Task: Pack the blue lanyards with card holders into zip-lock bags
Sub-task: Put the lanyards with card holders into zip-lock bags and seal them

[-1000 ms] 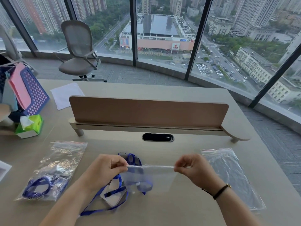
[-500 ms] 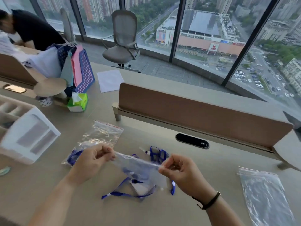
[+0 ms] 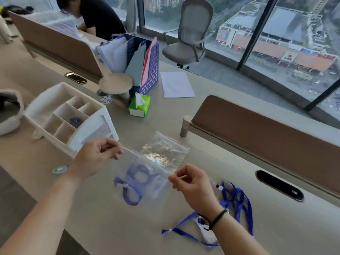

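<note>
My left hand (image 3: 95, 155) and my right hand (image 3: 191, 183) pinch the two ends of the top edge of a clear zip-lock bag (image 3: 154, 184), held just above the table. A coiled blue lanyard (image 3: 131, 186) shows through it; I cannot tell whether it is inside this bag or in the red-zip bag (image 3: 165, 150) lying behind and beneath. A loose blue lanyard (image 3: 237, 197) with its clear card holder (image 3: 208, 235) lies on the table under my right wrist.
A white desk organizer (image 3: 70, 115) stands close to my left hand. Behind it are a green tissue box (image 3: 139, 105), a blue file rack (image 3: 149, 70) and a paper sheet (image 3: 176, 84). A brown divider (image 3: 266, 129) runs along the right. A person (image 3: 95, 17) sits at the far desk.
My view has swung left. Both hands have carried the clear bag leftward, away from above the loose lanyard to over the bag on the left.
</note>
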